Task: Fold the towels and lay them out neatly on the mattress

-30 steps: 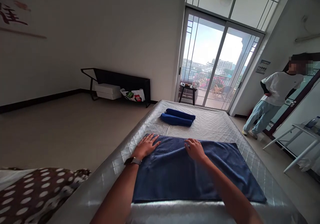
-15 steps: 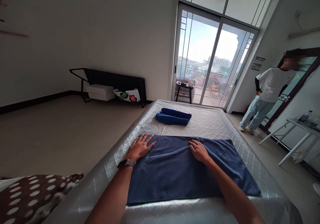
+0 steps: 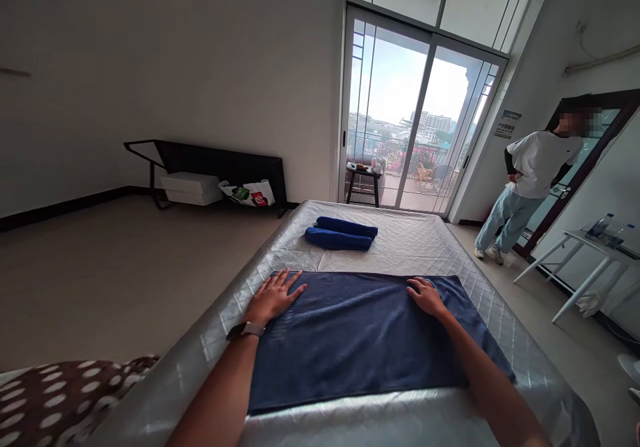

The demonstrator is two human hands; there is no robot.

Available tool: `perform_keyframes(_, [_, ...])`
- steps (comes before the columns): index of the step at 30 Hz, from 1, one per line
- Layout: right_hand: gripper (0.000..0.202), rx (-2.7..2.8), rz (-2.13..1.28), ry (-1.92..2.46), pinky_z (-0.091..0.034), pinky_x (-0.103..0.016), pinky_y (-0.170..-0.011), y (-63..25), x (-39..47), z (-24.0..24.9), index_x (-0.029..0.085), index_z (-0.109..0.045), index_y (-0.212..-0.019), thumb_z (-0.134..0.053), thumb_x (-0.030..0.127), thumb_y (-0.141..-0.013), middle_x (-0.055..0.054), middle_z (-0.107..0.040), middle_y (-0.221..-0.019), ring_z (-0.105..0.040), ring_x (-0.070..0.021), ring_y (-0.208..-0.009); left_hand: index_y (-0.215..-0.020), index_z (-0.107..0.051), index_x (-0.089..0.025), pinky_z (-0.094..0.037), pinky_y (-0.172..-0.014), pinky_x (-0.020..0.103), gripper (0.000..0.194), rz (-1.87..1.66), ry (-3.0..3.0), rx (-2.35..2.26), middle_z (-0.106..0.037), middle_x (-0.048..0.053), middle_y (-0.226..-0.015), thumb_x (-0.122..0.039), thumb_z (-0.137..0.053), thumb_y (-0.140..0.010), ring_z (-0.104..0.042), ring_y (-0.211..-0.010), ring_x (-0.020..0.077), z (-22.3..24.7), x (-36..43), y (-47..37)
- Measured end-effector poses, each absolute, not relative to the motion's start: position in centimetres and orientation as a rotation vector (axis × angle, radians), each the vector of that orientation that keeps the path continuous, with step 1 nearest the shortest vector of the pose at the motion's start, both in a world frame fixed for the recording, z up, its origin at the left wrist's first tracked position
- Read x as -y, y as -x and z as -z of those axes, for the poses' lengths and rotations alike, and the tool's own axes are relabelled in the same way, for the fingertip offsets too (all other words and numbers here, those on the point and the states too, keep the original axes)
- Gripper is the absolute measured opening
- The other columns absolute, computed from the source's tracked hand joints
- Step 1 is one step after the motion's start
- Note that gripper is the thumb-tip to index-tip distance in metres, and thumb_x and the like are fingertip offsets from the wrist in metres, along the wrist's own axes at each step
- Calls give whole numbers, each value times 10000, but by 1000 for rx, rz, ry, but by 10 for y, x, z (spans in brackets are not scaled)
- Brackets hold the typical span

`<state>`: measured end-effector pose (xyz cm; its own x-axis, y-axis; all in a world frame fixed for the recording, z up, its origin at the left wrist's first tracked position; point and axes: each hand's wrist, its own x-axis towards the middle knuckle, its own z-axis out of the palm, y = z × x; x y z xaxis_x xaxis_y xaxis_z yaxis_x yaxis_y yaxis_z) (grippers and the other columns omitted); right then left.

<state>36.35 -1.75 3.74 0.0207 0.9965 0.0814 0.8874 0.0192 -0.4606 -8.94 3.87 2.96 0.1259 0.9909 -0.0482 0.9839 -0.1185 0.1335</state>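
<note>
A dark blue towel [image 3: 345,340] lies spread out on a silvery, quilted mattress [image 3: 400,230], with some creases in its surface. My left hand [image 3: 273,297] rests flat on the towel's far left corner, fingers spread; a dark watch [image 3: 245,330] is on that wrist. Toward the far right part of the towel, my right hand [image 3: 425,296] lies palm down with its fingers stretched out over the cloth. Two rolled or folded blue towels [image 3: 340,234] lie side by side on the mattress, past the spread towel.
At the left front is a brown cloth with white dots [image 3: 55,400]. A black rack [image 3: 215,167] stands by the wall with a white box [image 3: 190,188] beneath. A person [image 3: 530,167] stands near the door, behind a white table [image 3: 595,244] with bottles. Sliding glass doors [image 3: 390,114] are ahead.
My right hand has slid to the right across the towel, from near its middle toward its far right corner. The left hand stays on the left corner. The view has shifted slightly.
</note>
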Motion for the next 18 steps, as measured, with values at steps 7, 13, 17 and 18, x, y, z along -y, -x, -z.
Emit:
perform_keyframes(7, [433, 1812, -292, 2053, -385, -371, -1097, -406, 27, -46, 273, -652, -1315, -372, 354, -995, -59, -609, -1379, -534, -227, -1281, -1554, -319, -265, -192, -1226, 481, 700, -146, -2286, -1982, -274, 83, -1641, -624, -295, -954, -253, -1511, 284, -23, -42, 92])
perform_keyframes(13, [478, 1925, -10, 2358, -304, -414, -1157, -404, 35, -40, 385, -475, -1471, -340, 436, -1014, -1, -431, -1561, -375, -238, -1427, -1542, -357, -257, -209, -1222, 492, 699, -170, -2311, -1974, -323, 88, -1622, -622, -305, -948, -278, -1501, 299, -23, -43, 94])
perform_keyframes(17, [537, 2011, -140, 2414, -184, -425, -1216, -406, 35, -42, 393, -317, -1551, -253, 495, -1028, 40, -293, -1643, -235, -208, -1507, -1542, -358, -250, -216, -1221, 490, 709, -173, -2310, -1960, -319, 93, -1623, -629, -311, -944, -271, -1503, 298, -23, -44, 96])
perform_keyframes(18, [546, 2011, -164, 2431, -161, -437, -1222, -406, 35, -42, 397, -287, -1561, -237, 510, -1028, 46, -266, -1652, -204, -206, -1518, -1542, -356, -252, -216, -1222, 487, 713, -174, -2306, -1953, -313, 90, -1626, -636, -304, -943, -265, -1506, 294, -23, -43, 96])
